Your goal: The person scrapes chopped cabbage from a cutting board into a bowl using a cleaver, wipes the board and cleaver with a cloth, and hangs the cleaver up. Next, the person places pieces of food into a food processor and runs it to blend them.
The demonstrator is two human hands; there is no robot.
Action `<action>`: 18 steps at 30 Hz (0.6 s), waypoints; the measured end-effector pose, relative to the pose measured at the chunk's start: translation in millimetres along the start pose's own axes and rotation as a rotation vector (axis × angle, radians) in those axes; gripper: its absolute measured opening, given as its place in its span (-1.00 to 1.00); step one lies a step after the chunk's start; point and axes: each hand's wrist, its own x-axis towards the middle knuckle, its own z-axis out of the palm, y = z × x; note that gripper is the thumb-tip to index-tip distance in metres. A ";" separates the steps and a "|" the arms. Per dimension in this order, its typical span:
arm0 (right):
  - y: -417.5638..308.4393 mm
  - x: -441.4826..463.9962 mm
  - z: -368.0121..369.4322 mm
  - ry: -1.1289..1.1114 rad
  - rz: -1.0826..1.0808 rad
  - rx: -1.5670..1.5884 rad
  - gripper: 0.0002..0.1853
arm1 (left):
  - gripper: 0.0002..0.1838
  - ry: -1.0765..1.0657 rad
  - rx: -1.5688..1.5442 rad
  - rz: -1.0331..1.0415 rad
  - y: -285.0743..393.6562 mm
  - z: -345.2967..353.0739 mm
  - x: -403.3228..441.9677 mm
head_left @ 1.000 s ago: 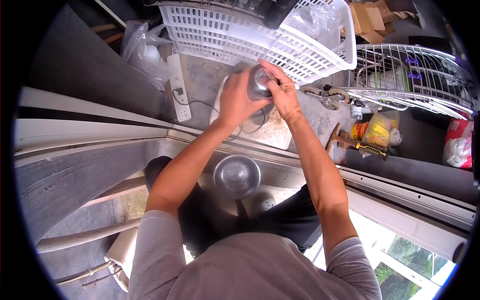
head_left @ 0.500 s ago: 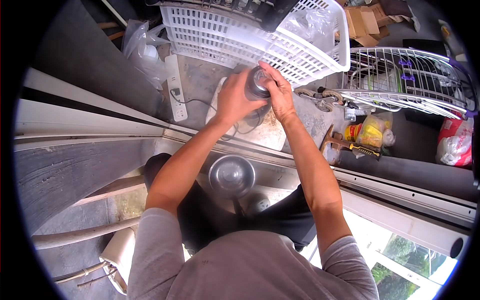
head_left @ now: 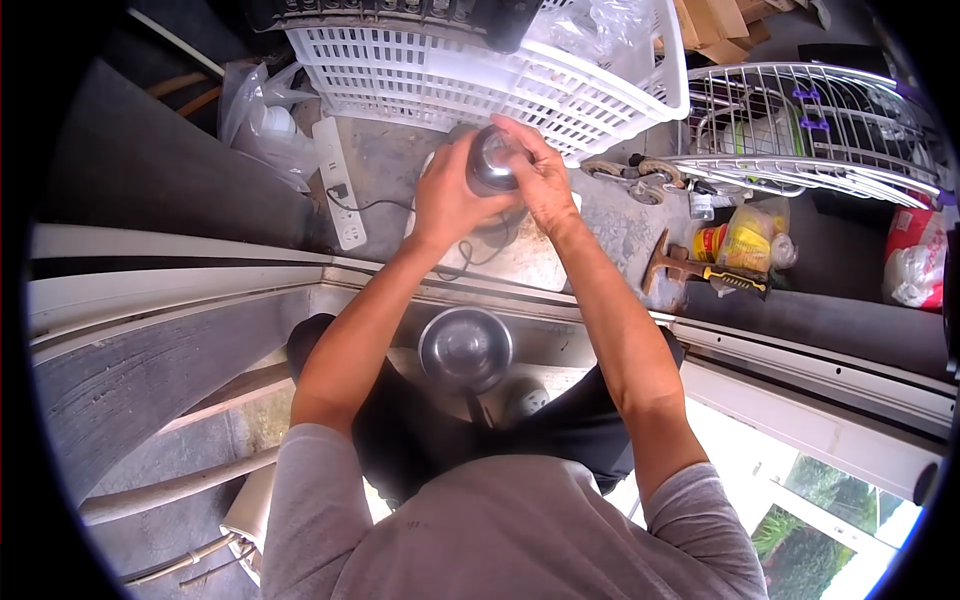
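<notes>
A dark, rounded container with a shiny top (head_left: 492,160) is between my two hands, above a pale board (head_left: 525,258) on the floor. My left hand (head_left: 447,198) wraps round its left side. On its right side and top, my right hand (head_left: 543,183) is closed, with the fingers over the rim. What the container holds cannot be made out. A dark cord runs under my hands. Below them, between my knees, is a round metal pan (head_left: 465,350) with a dark handle.
A white plastic crate (head_left: 420,75) stands beyond my hands. A power strip (head_left: 338,180) lies to the left. At the right are a wire cart (head_left: 800,130), a hammer (head_left: 700,268) and a yellow packet (head_left: 748,240). A metal track crosses before me.
The view has shifted slightly. My hands keep hold of the container, and the right fingers have changed position a little on its top.
</notes>
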 end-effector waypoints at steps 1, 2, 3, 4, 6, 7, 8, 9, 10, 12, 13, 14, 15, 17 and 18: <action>-0.2 0.2 -0.7 0.001 0.003 -0.006 -0.53 | -0.10 0.004 0.002 0.003 -0.8 1.1 0.1; -0.2 0.3 -1.3 0.001 0.005 -0.008 -0.53 | -0.10 0.007 0.004 0.006 -1.5 1.8 0.0; -0.4 0.5 -1.8 0.001 0.007 -0.011 -0.53 | -0.09 0.005 0.017 0.014 -2.1 1.7 -0.3; -1.3 0.4 -1.9 0.000 0.008 -0.014 -0.53 | -0.09 0.005 0.016 0.011 -2.2 1.7 -0.6; -3.1 -0.5 -1.0 0.012 0.030 -0.011 -0.54 | -0.09 0.005 0.013 0.007 -1.3 2.4 -0.1; -5.9 -1.4 -0.4 0.015 0.035 -0.027 -0.53 | -0.09 0.021 0.009 0.032 0.0 2.8 0.8; -8.8 -2.0 0.0 0.018 0.039 -0.044 -0.53 | -0.09 0.014 0.009 0.027 1.1 2.6 1.5; -11.0 -3.2 0.6 0.022 0.061 -0.021 -0.54 | -0.09 0.007 0.010 0.022 1.8 1.9 1.8; -11.7 -3.7 0.0 0.023 0.062 -0.019 -0.54 | -0.09 0.000 0.010 0.017 2.1 1.7 1.7; -11.4 -3.1 -0.5 0.021 0.065 -0.013 -0.55 | -0.10 0.009 0.014 0.023 1.6 2.7 1.5; -9.8 -2.7 0.2 0.027 0.062 -0.002 -0.56 | -0.10 0.011 0.016 0.019 1.4 3.1 1.1; -7.9 -2.1 0.6 0.035 0.048 -0.012 -0.57 | -0.10 0.012 0.018 0.015 1.3 3.5 0.6; -6.3 -1.6 0.9 0.043 0.034 -0.022 -0.58 | -0.09 0.006 0.018 0.006 1.3 3.3 0.2; -6.3 -1.8 1.1 0.051 0.017 -0.031 -0.59 | -0.09 -0.004 0.017 -0.013 1.7 2.6 0.4; -6.6 -2.1 1.1 0.049 0.016 -0.031 -0.58 | -0.08 -0.002 0.019 -0.011 1.8 3.1 0.3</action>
